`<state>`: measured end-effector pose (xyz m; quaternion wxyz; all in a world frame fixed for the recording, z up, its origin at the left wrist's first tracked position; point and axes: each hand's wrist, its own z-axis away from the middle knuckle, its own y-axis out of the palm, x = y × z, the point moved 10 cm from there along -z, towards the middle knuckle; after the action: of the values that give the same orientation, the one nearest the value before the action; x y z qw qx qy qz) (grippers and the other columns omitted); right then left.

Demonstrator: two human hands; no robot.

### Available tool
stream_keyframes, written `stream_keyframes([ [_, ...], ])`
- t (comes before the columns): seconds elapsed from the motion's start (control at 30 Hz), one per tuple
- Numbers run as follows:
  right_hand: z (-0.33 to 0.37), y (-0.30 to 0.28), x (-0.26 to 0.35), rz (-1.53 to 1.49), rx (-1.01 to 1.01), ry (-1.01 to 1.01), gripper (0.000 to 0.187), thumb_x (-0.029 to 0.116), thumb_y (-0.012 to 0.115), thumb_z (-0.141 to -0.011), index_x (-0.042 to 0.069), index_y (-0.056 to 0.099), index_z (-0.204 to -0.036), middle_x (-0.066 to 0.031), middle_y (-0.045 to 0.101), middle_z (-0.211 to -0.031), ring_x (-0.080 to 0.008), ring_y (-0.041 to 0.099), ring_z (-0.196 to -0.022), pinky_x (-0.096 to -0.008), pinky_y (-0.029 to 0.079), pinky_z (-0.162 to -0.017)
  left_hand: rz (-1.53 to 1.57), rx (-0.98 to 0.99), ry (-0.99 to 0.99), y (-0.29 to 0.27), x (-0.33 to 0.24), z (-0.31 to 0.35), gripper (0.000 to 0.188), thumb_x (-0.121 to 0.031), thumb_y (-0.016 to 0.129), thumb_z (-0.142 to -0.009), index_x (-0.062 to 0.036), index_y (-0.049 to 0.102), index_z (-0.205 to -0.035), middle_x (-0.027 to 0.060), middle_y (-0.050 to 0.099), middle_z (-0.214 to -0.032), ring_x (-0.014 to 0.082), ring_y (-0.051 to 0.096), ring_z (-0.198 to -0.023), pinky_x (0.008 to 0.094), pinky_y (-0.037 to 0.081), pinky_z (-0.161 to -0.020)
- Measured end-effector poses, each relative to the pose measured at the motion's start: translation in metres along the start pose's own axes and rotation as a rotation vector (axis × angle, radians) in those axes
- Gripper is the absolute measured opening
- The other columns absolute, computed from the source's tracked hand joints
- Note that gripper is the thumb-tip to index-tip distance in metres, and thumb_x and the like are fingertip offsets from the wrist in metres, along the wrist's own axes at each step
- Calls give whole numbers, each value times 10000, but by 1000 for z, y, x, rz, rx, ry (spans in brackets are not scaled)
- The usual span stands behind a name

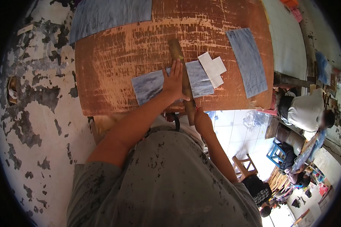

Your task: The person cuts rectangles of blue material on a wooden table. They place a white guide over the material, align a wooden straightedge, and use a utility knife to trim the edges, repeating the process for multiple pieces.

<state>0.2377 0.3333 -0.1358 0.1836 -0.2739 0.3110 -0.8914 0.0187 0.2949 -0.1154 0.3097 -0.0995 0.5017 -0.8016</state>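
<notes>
My left hand (173, 84) lies flat with its fingers stretched out. It presses on a grey marbled sheet (149, 84) and against a long brown wooden strip (181, 64) lying across it. The strip runs from mid-table to past the near edge. My right hand (201, 120) is closed beside the strip's near end, at the table edge. A slim cutter (196, 107) with a bit of red shows at its fingertips; most of it is hidden. A white stepped template (212, 70) overlaps the sheet's right end.
The brown table top (110, 75) is heavily scored. Another grey sheet (248, 62) lies at the right, and a larger one (111, 15) at the far left. A stained wall (38, 113) stands left. Right of me are a brown stool (245, 166), a blue stool (275, 153) and other people.
</notes>
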Motion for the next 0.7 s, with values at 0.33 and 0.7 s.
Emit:
stream_keyframes([
  [0.33,-77,-104,138,15,-244,-334,297,241,514,-1083,-48,569,-1118,-382,717,-950,-557,719,-920,-646,566,-779,53,-21,-10,1,4,2,1751,-814,919,-467,88,49,-1690,259,-48,-1795,391,-13,-1680,769,104,-1259],
  [0.7,-119,-70,138,185,-88,-324,372,210,562,-1038,-117,559,-1216,-381,717,-1089,-553,728,-991,-601,598,-887,-16,-44,15,3,3,-1,1702,-857,878,-486,91,134,-1689,289,-50,-1782,405,-28,-1674,795,137,-1230],
])
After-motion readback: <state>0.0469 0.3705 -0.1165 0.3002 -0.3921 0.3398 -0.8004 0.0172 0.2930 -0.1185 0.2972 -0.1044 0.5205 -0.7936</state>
